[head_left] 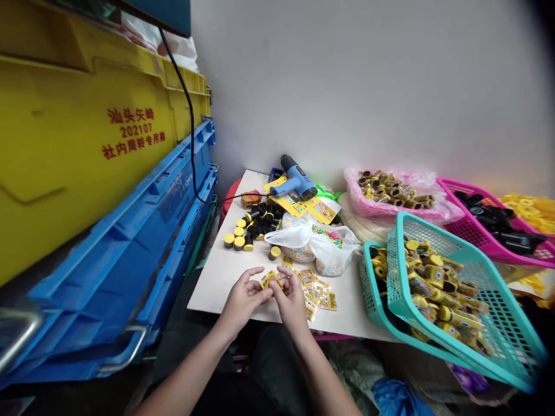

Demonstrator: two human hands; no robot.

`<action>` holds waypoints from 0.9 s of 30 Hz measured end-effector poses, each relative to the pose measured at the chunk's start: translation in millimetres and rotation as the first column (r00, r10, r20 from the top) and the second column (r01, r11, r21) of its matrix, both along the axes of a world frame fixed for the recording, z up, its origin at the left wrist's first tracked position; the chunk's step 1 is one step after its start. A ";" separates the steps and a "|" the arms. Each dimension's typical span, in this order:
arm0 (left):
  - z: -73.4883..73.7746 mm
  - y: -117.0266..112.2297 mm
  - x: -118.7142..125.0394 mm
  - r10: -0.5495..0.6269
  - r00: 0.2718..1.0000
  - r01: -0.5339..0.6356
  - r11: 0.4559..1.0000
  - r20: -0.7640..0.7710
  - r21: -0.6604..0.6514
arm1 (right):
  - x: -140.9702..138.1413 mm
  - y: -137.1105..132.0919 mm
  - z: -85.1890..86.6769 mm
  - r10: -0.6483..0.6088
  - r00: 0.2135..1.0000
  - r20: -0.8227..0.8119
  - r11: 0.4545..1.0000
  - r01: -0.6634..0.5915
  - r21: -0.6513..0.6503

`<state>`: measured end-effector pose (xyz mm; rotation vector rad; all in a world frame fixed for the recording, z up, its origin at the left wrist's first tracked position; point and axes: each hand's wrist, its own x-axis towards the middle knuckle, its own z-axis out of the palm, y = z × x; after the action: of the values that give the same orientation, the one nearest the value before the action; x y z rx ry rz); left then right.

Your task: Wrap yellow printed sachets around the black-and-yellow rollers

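Over the front of the white table, my left hand (248, 296) and my right hand (289, 294) both pinch one small yellow printed plastic sleeve (269, 279). The fingers of both hands are closed at its edges. Right of my right hand lies a loose spread of similar yellow printed sleeves (321, 296). Just beyond my hands stands a single black tub with a yellow lid (274, 252). More yellow-lidded black tubs (239, 242) sit in a group further back on the left. Behind the sleeves rests a white plastic bag (336, 248) of small colourful beads.
A blue heat gun (297, 180) lies on yellow cards (323, 211) at the back, its black cord running left. Turquoise baskets (401, 260) of yellow pieces stand at the right, near pink baskets (472, 222). Blue crates (108, 277) and a yellow crate (78, 144) are stacked at left.
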<state>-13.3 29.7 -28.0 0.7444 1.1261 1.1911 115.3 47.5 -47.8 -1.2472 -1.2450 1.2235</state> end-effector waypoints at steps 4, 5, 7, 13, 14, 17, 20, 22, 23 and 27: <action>-0.4 -1.5 -9.2 0.030 1.000 -0.030 0.999 -0.002 -0.015 | -18.2 -1.0 4.7 0.001 1.000 0.005 1.000 -0.001 0.020; -0.4 -1.5 -12.1 0.035 0.999 -0.035 0.999 0.005 -0.014 | -21.2 -1.8 5.9 0.017 1.000 0.005 1.000 -0.017 0.026; -0.6 -1.2 -18.4 0.057 0.998 -0.057 0.998 0.011 -0.005 | -23.7 -1.0 8.2 0.066 0.998 0.021 0.997 -0.067 0.038; -4.7 3.1 -35.0 0.157 0.983 -0.157 0.988 -0.094 0.006 | -9.3 45.0 11.2 -0.114 0.868 0.483 0.960 -0.028 0.278; -5.3 3.7 -37.0 0.164 0.981 -0.164 0.986 -0.106 0.003 | -6.8 56.1 10.6 -0.137 0.807 0.575 0.951 -0.056 0.304; -6.1 3.6 -42.6 0.196 0.973 -0.198 0.980 -0.124 -0.002 | -2.9 77.3 7.5 -0.036 0.699 0.714 0.953 -0.191 0.234; -5.2 0.9 -48.7 0.228 0.963 -0.231 0.973 -0.140 0.001 | -0.8 72.5 6.9 0.019 0.708 0.706 0.957 -0.218 0.193; -4.1 -1.6 -52.1 0.240 0.959 -0.243 0.970 -0.152 0.005 | 2.1 58.6 10.8 0.045 0.809 0.586 0.973 -0.168 0.157; -3.6 -2.7 -53.1 0.244 0.957 -0.246 0.969 -0.157 0.007 | 4.0 50.6 14.1 0.082 0.887 0.454 0.983 -0.147 0.110; -2.1 -5.5 -52.3 0.229 0.960 -0.229 0.973 -0.160 0.018 | 11.5 25.1 30.7 0.234 0.951 -0.204 0.965 -0.254 -0.074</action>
<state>-65.6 24.2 -30.1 0.7342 1.3760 1.3418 126.7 72.6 -17.1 -1.0354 -1.2327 1.5645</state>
